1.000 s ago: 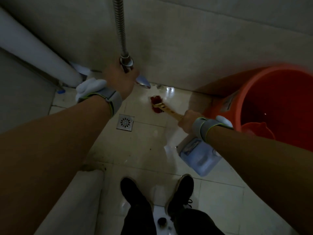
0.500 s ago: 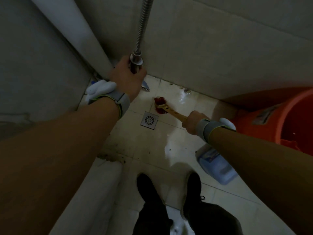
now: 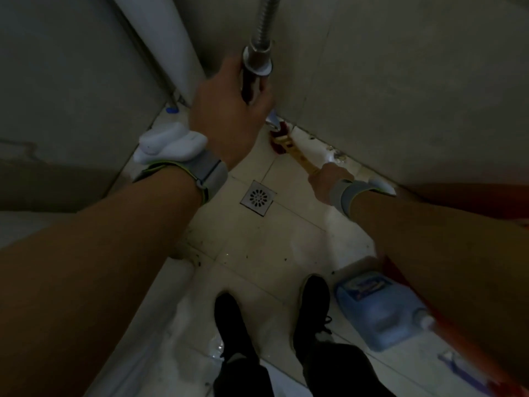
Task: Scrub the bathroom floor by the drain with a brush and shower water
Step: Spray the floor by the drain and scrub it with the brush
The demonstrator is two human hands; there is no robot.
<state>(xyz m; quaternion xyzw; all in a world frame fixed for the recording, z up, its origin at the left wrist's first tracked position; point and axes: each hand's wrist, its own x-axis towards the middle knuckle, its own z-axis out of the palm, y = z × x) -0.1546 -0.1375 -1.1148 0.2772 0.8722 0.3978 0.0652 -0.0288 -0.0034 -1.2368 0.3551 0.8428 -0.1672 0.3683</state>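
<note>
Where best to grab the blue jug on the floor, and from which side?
By the jug body's long sides, coming from above. It lies flat on the tiles, label up, cap end toward the right, so its flanks are exposed. The right shoe crowds its left side. Any handle is too blurred to tell.

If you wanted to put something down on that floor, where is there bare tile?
The widest bare tile lies between the drain and the shoes. A narrower strip runs from the drain toward the brush. It is crowded along the wall, where the left hand holds the shower head and the right hand scrubs, and beside the blue jug.
</note>
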